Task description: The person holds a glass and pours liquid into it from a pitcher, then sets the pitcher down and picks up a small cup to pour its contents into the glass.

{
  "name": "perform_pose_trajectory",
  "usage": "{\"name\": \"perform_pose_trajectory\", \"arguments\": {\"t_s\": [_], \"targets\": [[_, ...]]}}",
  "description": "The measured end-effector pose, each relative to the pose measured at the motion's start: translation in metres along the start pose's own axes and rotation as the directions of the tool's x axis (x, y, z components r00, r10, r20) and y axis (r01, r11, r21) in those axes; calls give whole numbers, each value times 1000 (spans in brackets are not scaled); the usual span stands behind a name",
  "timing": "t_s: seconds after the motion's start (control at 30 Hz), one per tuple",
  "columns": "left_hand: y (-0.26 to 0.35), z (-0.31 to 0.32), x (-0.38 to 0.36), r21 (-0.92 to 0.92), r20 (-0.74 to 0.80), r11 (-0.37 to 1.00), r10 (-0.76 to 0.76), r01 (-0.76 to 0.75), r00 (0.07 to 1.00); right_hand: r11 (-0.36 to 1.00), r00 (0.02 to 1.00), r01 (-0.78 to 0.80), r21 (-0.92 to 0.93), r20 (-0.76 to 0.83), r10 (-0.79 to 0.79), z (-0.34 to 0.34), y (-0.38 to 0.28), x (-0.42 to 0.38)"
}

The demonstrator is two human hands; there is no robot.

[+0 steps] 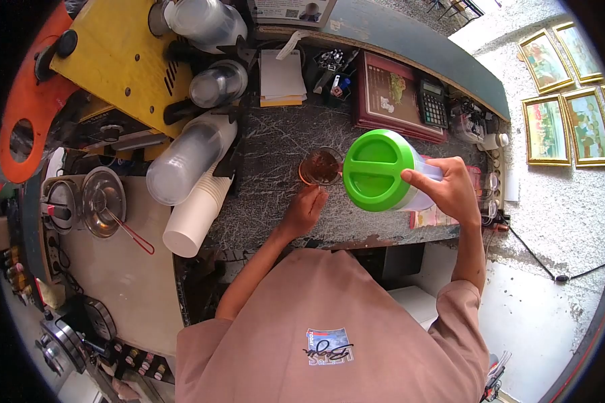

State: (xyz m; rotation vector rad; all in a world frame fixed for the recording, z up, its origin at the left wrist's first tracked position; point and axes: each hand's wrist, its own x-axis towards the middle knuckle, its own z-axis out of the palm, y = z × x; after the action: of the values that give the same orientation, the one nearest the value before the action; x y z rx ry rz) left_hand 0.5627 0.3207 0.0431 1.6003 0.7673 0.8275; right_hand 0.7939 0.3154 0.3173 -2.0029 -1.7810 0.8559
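Since clear plastic cups (185,162) and white paper cups (196,218) lie nested at ten and nine o'clock from the left hand (305,213), they apparently save room. That hand's fingers are curled narrow, apparently on the handle of the glass mug (320,166), presumably to steady it. The mug, at the hand's twelve o'clock, shows brown contents; whether it touches the tabletop (269,148) cannot be told. At its three o'clock, the green-lidded pitcher (382,169) is tilted, apparently to bring its spout to the mug; flow is unconfirmed. The right hand's (454,188) fingers clasp the pitcher, thumb at the lid, presumably to control the tilt.
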Motion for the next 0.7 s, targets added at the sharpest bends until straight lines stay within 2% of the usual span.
{"name": "perform_pose_trajectory", "arguments": {"t_s": [0.07, 0.47, 0.7], "targets": [[-3, 2, 0, 5, -31, 997, 80, -80, 996, 1000, 1000, -5, 11, -1, 5, 1, 0, 0], [4, -1, 1, -29, -12, 1000, -10, 9, 1000, 1000, 1000, -17, 15, -23, 18, 6, 8, -1], [0, -1, 0, -4, 7, 1000, 12, -12, 1000, 1000, 1000, -1, -23, -17, 1, 8, 8, -3]]}}
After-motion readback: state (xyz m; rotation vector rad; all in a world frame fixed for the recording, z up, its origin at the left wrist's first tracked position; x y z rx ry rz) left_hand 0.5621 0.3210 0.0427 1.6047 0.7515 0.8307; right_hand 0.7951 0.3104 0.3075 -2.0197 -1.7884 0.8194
